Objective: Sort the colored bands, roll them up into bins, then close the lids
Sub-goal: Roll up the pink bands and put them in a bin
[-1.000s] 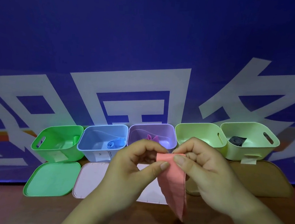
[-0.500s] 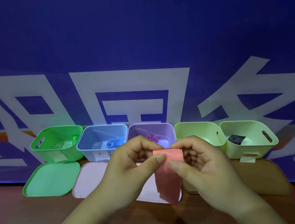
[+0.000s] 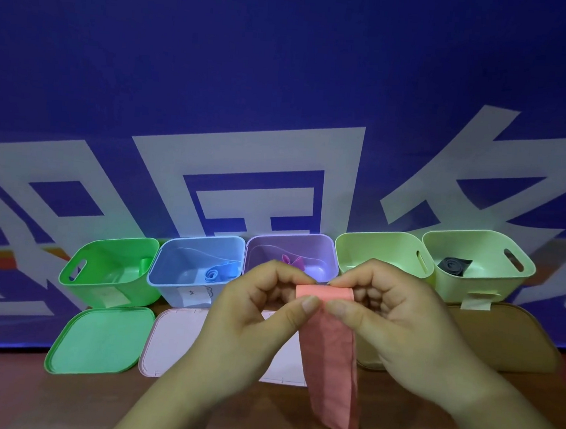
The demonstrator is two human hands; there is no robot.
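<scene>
Currently in hand: the person is rolling up the top end of the pink band (image 3: 328, 353), judging by the short, flat roll sitting at the fingertips.
Hands: the left hand (image 3: 250, 316) and the right hand (image 3: 405, 322) are meeting thumb to thumb, both pinching the rolled end and holding it up above the counter (image 3: 23, 397).
Band: its tail is hanging straight down; I cannot tell whether the tip is touching the counter.
Doing it well: both thumbs should be pressing evenly on the two edges so the roll is coming out square rather than coned, and feeding the tail up a little at a time.
Likely home: the pale green bin (image 3: 366, 254), second from the right, is showing no band inside.
Risk: the roll looks springy and is apt to be unwinding if either pinch slackens.
</scene>
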